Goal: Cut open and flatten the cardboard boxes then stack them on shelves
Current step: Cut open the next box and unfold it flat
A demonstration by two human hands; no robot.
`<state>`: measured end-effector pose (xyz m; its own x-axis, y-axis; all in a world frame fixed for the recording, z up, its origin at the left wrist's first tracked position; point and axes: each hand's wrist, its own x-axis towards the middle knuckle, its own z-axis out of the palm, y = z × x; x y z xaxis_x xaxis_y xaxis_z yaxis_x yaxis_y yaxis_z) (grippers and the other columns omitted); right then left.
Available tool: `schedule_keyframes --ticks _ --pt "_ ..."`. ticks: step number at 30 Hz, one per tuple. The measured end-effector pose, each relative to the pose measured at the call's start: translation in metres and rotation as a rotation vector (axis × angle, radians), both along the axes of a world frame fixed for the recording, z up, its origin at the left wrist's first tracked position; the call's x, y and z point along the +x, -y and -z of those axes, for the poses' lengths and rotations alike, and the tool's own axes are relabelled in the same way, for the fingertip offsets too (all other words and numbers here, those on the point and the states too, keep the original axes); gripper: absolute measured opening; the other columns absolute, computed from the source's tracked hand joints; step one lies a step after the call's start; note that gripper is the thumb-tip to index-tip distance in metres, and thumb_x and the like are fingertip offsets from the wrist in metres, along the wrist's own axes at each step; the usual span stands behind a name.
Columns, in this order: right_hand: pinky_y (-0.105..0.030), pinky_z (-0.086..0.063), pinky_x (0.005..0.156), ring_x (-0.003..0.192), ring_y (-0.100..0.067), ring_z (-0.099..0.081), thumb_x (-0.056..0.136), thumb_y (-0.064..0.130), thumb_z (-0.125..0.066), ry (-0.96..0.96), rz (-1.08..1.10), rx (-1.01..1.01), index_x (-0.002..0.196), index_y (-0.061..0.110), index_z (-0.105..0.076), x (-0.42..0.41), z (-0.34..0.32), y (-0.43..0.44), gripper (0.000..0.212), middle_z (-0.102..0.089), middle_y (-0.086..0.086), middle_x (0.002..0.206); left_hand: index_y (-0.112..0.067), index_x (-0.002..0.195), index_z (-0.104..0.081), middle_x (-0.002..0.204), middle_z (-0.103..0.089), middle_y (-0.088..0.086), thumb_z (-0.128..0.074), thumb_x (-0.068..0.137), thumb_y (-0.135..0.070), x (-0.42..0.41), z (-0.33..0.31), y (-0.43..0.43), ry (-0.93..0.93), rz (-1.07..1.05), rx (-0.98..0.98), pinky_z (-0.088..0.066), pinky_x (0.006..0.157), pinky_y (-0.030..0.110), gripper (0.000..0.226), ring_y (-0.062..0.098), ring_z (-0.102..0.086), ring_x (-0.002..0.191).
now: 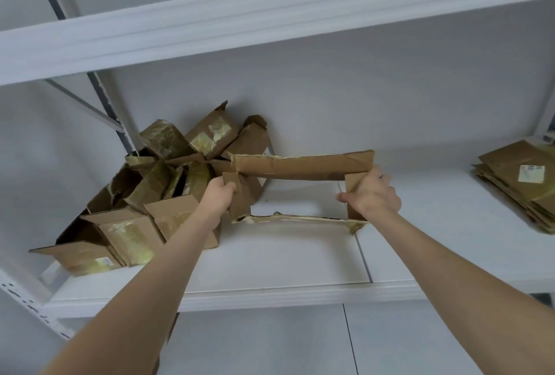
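An opened brown cardboard box (303, 166), both ends cut so I see the shelf through it, stands on the white shelf (270, 257). My left hand (217, 194) grips its left side wall. My right hand (372, 194) grips its right side wall, thumb pointing inward. The box's lower edge (297, 218) is torn and ragged. A heap of unflattened taped boxes (150, 191) lies at the left of the shelf, touching the held box. A stack of flattened boxes (522, 185) lies at the far right.
The white shelf above (270, 11) overhangs close over the work area. A perforated upright post (27, 302) stands at the lower left, and a diagonal brace (87, 104) runs behind the heap. The wall is just behind the boxes.
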<state>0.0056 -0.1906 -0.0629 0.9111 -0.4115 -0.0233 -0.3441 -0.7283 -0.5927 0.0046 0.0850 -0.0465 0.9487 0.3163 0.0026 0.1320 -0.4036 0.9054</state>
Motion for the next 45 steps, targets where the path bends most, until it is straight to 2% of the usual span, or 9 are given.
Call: schedule_keyframes --ticks 7,12,15,21,24,28,33,38,45 --pt "-0.037 -0.043 0.093 0.112 -0.028 -0.054 0.094 0.020 -0.055 0.084 -0.296 0.405 0.132 0.014 -0.047 -0.004 -0.015 0.024 0.039 -0.057 -0.006 0.128 -0.019 0.103 -0.056 0.101 -0.064 0.006 -0.039 0.103 -0.013 -0.007 -0.003 -0.012 0.046 -0.011 -0.215 -0.053 0.081 0.036 0.018 0.019 -0.063 0.088" --pt "-0.031 -0.040 0.087 0.108 -0.025 -0.054 0.104 0.026 -0.046 0.092 -0.136 0.947 0.138 0.007 -0.048 -0.027 -0.021 0.050 0.039 -0.056 -0.004 0.122 -0.020 0.111 -0.055 0.099 -0.065 0.006 -0.042 0.103 -0.012 -0.013 -0.006 -0.009 0.084 -0.004 -0.347 -0.052 0.060 0.022 0.017 0.019 -0.064 0.088" --pt "-0.039 -0.049 0.088 0.089 -0.025 -0.061 0.103 0.041 -0.042 0.101 0.002 1.093 0.119 0.013 -0.052 -0.028 -0.011 0.054 0.034 -0.064 -0.010 0.109 -0.018 0.117 -0.057 0.107 -0.067 0.007 -0.043 0.103 -0.009 -0.014 -0.010 -0.009 0.103 0.122 -0.343 -0.055 0.079 0.035 0.022 0.022 -0.066 0.097" --pt "-0.055 -0.026 0.115 0.121 -0.033 -0.055 0.091 0.075 -0.023 -0.077 -0.091 1.412 0.131 0.019 -0.052 -0.011 0.017 0.075 0.074 -0.064 -0.008 0.123 -0.021 0.110 -0.063 0.099 -0.069 0.000 -0.048 0.099 -0.005 -0.034 -0.006 -0.022 -0.014 0.329 0.005 -0.053 0.081 0.029 0.024 0.020 -0.066 0.097" --pt "-0.051 -0.036 0.108 0.113 -0.033 -0.061 0.086 0.075 -0.041 -0.172 -0.095 1.311 0.118 0.013 -0.056 -0.012 0.026 0.083 0.072 -0.067 -0.009 0.115 -0.027 0.096 -0.066 0.093 -0.071 -0.002 -0.053 0.098 -0.007 -0.044 0.006 -0.031 -0.127 0.413 0.241 -0.052 0.081 0.025 0.024 0.016 -0.067 0.091" --pt "-0.032 -0.059 0.060 0.078 -0.026 -0.066 0.093 0.011 -0.054 -0.231 -0.086 1.159 0.102 0.005 -0.060 -0.013 0.032 0.079 0.012 -0.069 -0.013 0.087 -0.018 0.112 -0.066 0.107 -0.064 -0.006 -0.047 0.097 0.003 -0.050 0.015 -0.044 -0.300 0.588 0.502 -0.043 0.073 0.008 0.032 0.009 -0.057 0.099" --pt "-0.034 -0.054 0.060 0.088 -0.029 -0.065 0.088 -0.017 -0.043 -0.183 0.021 0.993 0.114 0.001 -0.063 -0.003 0.051 0.065 0.037 -0.065 -0.019 0.118 -0.021 0.104 -0.070 0.131 -0.060 0.002 -0.043 0.094 0.009 -0.026 0.012 -0.039 -0.194 0.455 0.604 -0.046 0.099 0.025 0.042 0.016 -0.053 0.126" --pt "-0.042 -0.055 0.086 0.105 -0.034 -0.064 0.087 -0.014 -0.052 -0.144 -0.005 0.795 0.112 0.001 -0.065 -0.005 0.066 0.046 0.032 -0.065 -0.018 0.119 -0.033 0.153 -0.022 0.160 -0.023 0.001 -0.038 0.104 -0.029 -0.006 0.034 0.014 -0.121 0.548 0.881 -0.026 0.116 0.042 0.052 0.023 -0.024 0.145" --pt "-0.034 -0.043 0.078 0.111 -0.028 -0.050 0.099 0.033 -0.048 -0.098 -0.052 -0.164 0.126 0.027 -0.059 -0.023 0.079 0.058 0.030 -0.059 -0.006 0.117 -0.047 0.151 0.008 0.160 0.024 0.002 -0.027 0.083 -0.081 0.010 0.105 0.060 -0.336 0.613 1.130 0.004 0.112 0.067 0.084 0.033 0.027 0.144"
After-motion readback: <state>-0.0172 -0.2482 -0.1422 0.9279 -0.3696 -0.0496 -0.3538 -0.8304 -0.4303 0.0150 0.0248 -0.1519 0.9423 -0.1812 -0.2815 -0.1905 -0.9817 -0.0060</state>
